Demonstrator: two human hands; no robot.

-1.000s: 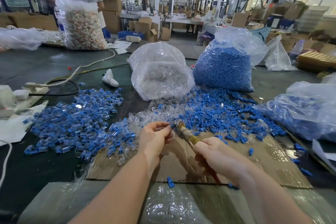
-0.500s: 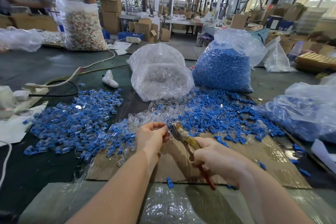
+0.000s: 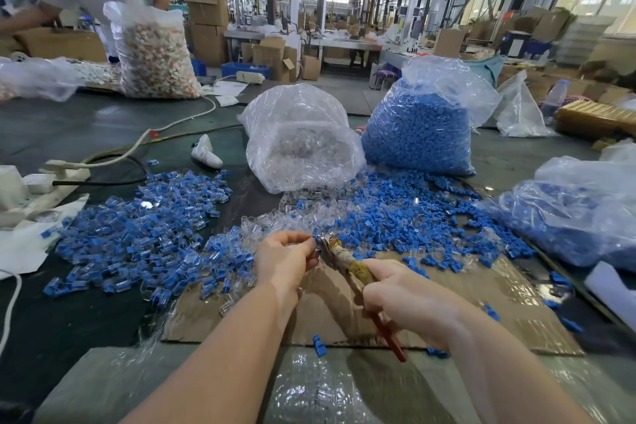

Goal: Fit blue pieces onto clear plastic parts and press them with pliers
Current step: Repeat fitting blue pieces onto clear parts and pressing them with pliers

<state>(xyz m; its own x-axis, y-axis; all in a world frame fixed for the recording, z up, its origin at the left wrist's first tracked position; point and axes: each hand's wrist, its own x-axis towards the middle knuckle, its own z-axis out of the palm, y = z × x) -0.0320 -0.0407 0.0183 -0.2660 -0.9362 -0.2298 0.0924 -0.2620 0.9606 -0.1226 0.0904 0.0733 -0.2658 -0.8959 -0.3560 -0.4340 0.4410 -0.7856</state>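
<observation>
- the step in hand looks like the pressing: the left hand pinches a small part at its fingertips, fingers curled together on it, and holds it against the nose of the pliers; the part is too small and hidden to make out.
- the right hand is wrapped around the pliers' handles, fingers clamped on them; whether the jaws are fully closed cannot be told.
- next, by my judgement, a firm squeeze is needed with the part kept square in the jaws, then a drop onto the finished pile.
- the pliers have a dull metal nose, a worn yellowish wrap on one handle and a thin red handle end showing at 5 o'clock of the right hand.
- loose blue pieces, small, matte and blocky, lie scattered at 1 o'clock of the hands.
- clear plastic parts, glossy little tubes, lie heaped at 12 o'clock, just beyond the left hand.
- assembled blue-and-clear parts spread in a wide pile at 10 o'clock.
- the hands work over a flat brown cardboard sheet on the dark counter.
- crinkled clear bags stand behind: a bag of clear parts at 12 o'clock, a bag of blue pieces at 1 o'clock.
</observation>
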